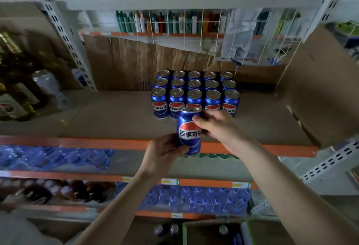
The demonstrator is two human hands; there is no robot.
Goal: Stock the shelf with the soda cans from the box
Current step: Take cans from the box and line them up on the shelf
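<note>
1. The blue soda can (189,130) is upright in the air just above the shelf's orange front edge (97,143), held in both hands. The left hand (163,154) wraps its fingers round the lower body. The right hand (217,126) curls round the upper right side, thumb on the can's face.
2. The block of stocked cans (195,93) stands toward the back edge of the shelf, three rows deep and five across. The held can is in front of the front row, about level with its second and third cans.
3. To do this well, I would start a fourth row: set the can down flat, touching the row behind and lined up with a column.
4. Keep the logo facing the front edge, like its neighbours.
5. Lower it gently; a knock could topple the front row.
6. The box (213,233) below, near the picture's bottom edge, seems to hold more cans.
</note>
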